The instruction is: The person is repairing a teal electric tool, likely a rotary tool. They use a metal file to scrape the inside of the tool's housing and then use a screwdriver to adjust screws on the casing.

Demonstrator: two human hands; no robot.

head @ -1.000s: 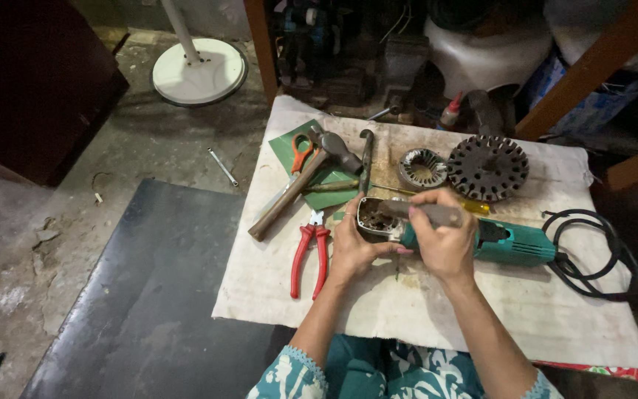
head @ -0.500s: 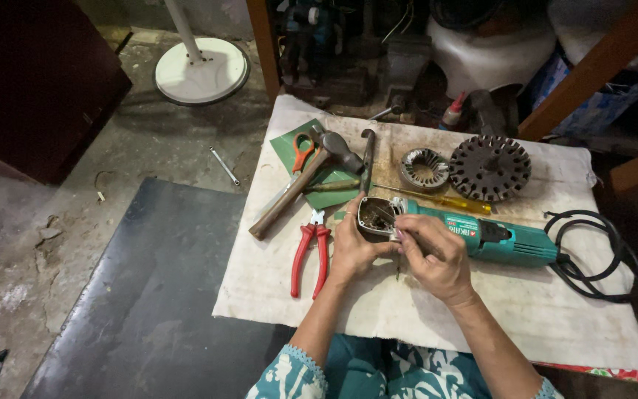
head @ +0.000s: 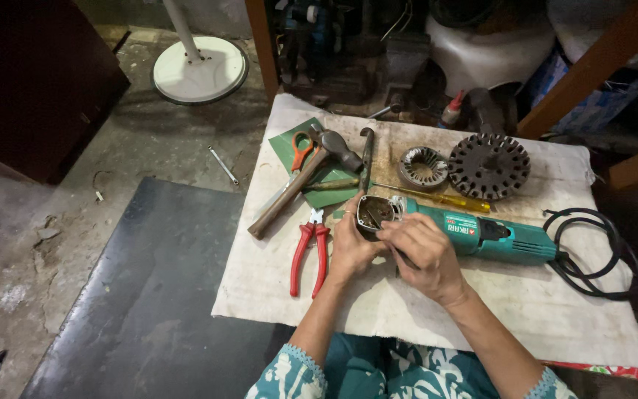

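While both hands work at its front end, the green-bodied electric power tool (head: 496, 238) lies on the off-white cloth sheet (head: 437, 325) covering the low bench, long axis running left to right, open metal gear head (head: 373, 213) toward the person's left, black coiled power cord (head: 592, 255) trailing off to the right.

Left hand (head: 348, 247): wrapped around the underside and near side of the gear head, fingers curled, steadying it. Grip closed on the housing.

Right hand (head: 426, 255): lies over the neck of the tool just right of the open head, fingertips pinched narrow at the head's rim. A thin dark shaft shows below the palm; whether it is a held tool I cannot tell.

Key relation: open cavity faces up and slightly toward the person; it sits just left of the right fingertips, and the left hand is the nearer support.

Nearby on the cloth: red-handled pliers (head: 309, 255) just left of the left wrist; wooden-handled hammer (head: 300, 188) lying diagonally beyond; yellow-handled screwdriver (head: 437, 198) behind the tool; round dark slotted metal core (head: 489, 165) and smaller wound ring (head: 422, 167) farther back.
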